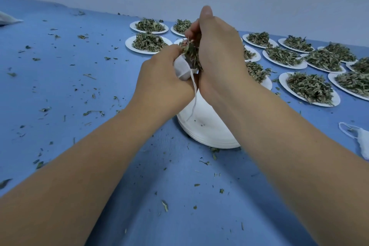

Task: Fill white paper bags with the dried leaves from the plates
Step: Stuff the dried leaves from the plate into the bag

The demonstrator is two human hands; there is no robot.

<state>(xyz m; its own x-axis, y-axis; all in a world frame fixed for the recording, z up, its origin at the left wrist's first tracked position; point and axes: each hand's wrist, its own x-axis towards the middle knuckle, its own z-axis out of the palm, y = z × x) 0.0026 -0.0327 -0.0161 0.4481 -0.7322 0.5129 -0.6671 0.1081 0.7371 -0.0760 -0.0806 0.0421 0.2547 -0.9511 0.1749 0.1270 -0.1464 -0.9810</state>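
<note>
Blue tabletop point(79, 86): left grip point(161, 74) clutches one white bag point(182, 68), right grip point(217, 52) pinches dried leaves point(192, 54).

The right hand point(217, 50) screens most of its fingers and parts of the plates point(253, 57) behind it. The mouth of the paper bag point(182, 69) is hidden by leaves point(191, 54) and the left hand point(159, 74). The plate stack point(201, 126) lies partly under the right forearm. An unidentifiable white object point(8, 19), upper left, and a stringed bag point(362, 142), right edge, are cut off.

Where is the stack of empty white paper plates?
In the head view, the stack of empty white paper plates sits centre on the blue table, below the left hand and right hand.
</note>
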